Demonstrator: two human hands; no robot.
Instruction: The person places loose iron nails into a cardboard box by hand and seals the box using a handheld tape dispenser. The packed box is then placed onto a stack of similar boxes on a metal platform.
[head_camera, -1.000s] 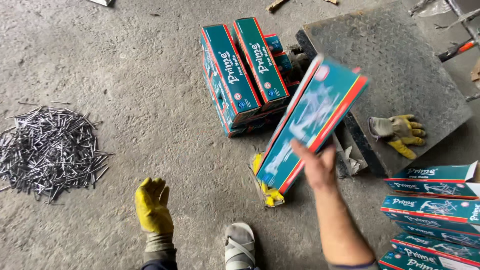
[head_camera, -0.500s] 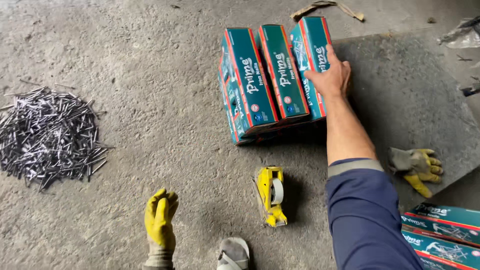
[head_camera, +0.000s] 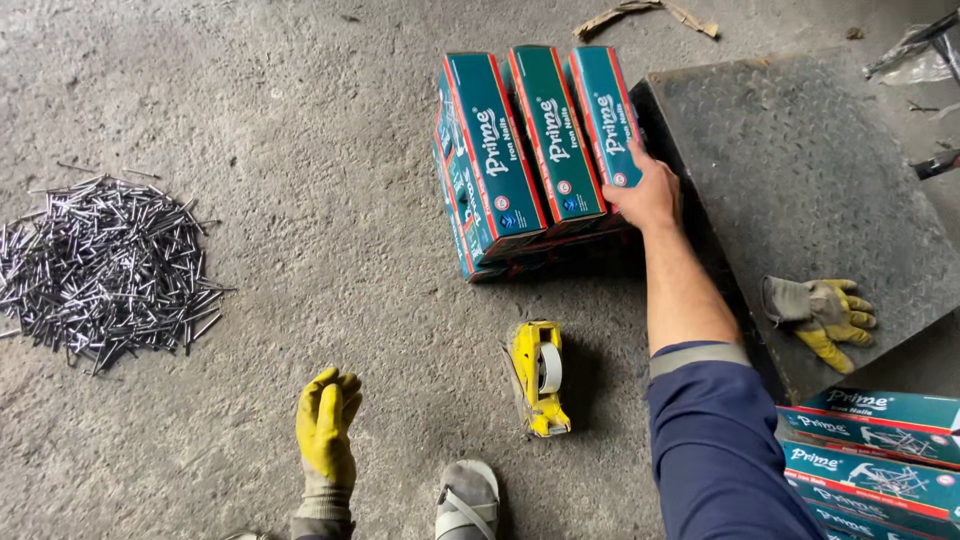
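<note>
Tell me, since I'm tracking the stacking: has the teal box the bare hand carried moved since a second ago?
Yes. The teal box went from mid-air above the yellow tape dispenser up onto the box stack, its right end; the right hand touches it.

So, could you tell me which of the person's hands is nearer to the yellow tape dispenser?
The left hand, gloved, lies on the floor just left of the yellow tape dispenser; the right hand is farther up, on the rightmost teal box.

Rough grey concrete floor (head_camera: 300, 150) with a dark checker-plate slab (head_camera: 800, 170).
</note>
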